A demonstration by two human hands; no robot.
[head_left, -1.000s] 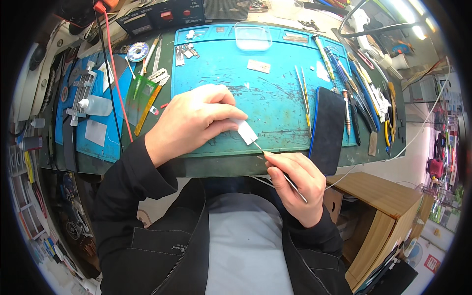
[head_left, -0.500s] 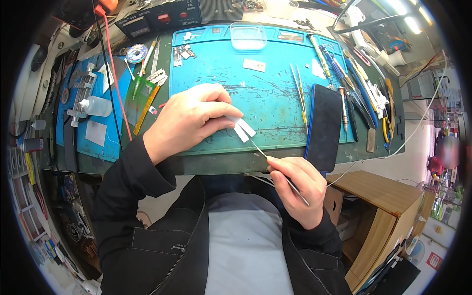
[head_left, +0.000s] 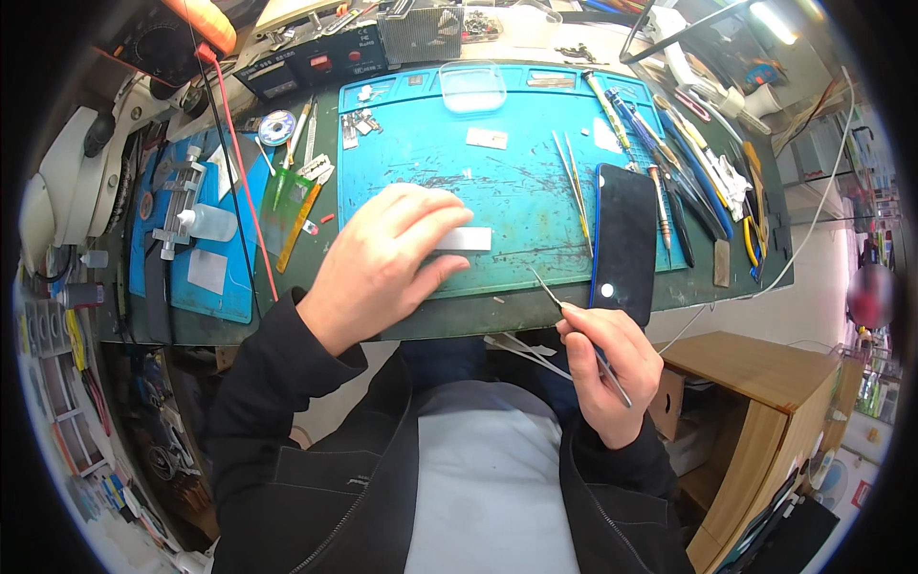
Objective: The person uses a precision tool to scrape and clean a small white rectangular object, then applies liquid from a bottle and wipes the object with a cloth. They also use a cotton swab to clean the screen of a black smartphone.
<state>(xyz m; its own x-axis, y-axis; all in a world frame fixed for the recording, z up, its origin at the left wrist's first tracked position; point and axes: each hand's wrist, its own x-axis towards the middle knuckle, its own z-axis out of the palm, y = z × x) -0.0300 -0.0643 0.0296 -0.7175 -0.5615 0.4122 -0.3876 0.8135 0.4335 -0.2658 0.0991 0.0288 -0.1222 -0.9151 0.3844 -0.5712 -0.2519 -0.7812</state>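
Observation:
My left hand (head_left: pixel 378 263) hovers over or rests beside a small white strip (head_left: pixel 467 239) on the blue work mat (head_left: pixel 507 172), with thumb and fingertips apart; the strip's left end is hidden behind my fingers. My right hand (head_left: pixel 612 373) grips a thin, pointed metal tool (head_left: pixel 547 289), its tip pointing up and left, short of the white strip. A dark phone with a blue edge (head_left: pixel 622 239) lies just right of that tool, and a pair of long tweezers (head_left: pixel 574 191) lies on the mat above it.
Pliers and screwdrivers (head_left: pixel 708 172) crowd the right side. A clear plastic box (head_left: pixel 470 88) sits at the back. On the left are a bottle (head_left: pixel 212 224), a metal holder (head_left: pixel 177 196), a yellow ruler (head_left: pixel 298 230) and hanging cables (head_left: pixel 234 153). A wooden cabinet (head_left: pixel 741 368) stands lower right.
My left hand's pinch on the white piece has loosened, and the piece now lies horizontal on the mat. My right hand and its tool have moved right and down, away from it.

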